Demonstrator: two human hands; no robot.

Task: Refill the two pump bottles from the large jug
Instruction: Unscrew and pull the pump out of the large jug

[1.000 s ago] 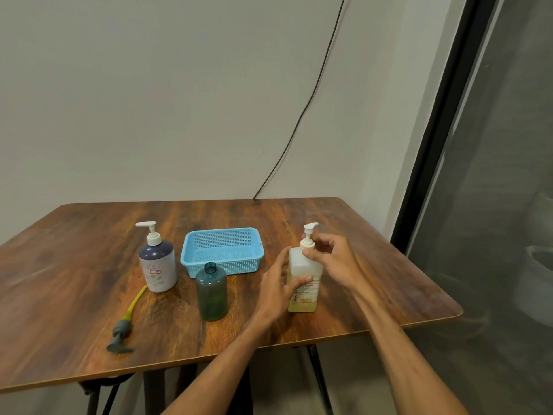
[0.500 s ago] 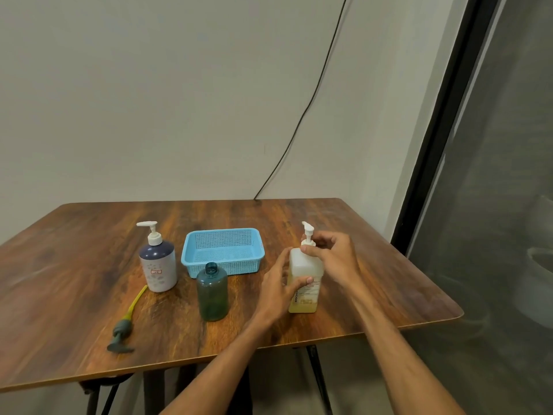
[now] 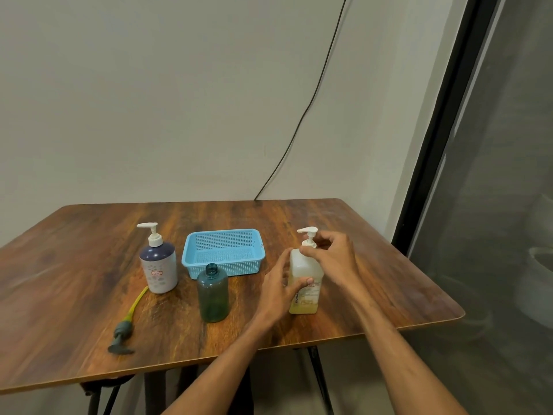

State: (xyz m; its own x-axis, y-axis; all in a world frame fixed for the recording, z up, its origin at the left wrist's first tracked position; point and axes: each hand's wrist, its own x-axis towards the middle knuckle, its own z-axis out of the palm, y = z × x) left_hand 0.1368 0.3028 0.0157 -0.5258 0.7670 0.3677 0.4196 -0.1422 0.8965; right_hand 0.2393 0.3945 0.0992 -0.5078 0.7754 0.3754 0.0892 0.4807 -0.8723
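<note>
A translucent square bottle (image 3: 305,271) with yellowish liquid at its bottom stands near the table's front right. My left hand (image 3: 279,287) grips its body from the left. My right hand (image 3: 330,256) pinches the collar under its white pump head (image 3: 308,235). A green open-necked bottle (image 3: 213,295) stands to the left with no pump on it. Its grey pump with a yellow tube (image 3: 127,322) lies on the table at the front left. A white and navy pump bottle (image 3: 158,269) stands farther left, pump fitted.
A light blue mesh basket (image 3: 223,253) sits behind the green bottle. The wooden table (image 3: 74,265) ends close to my forearms. A black cable hangs down the wall behind; a dark-framed glass panel stands to the right.
The white pump nozzle has turned under my right hand, from pointing right to pointing left. My left hand has kept hold of the bottle's body.
</note>
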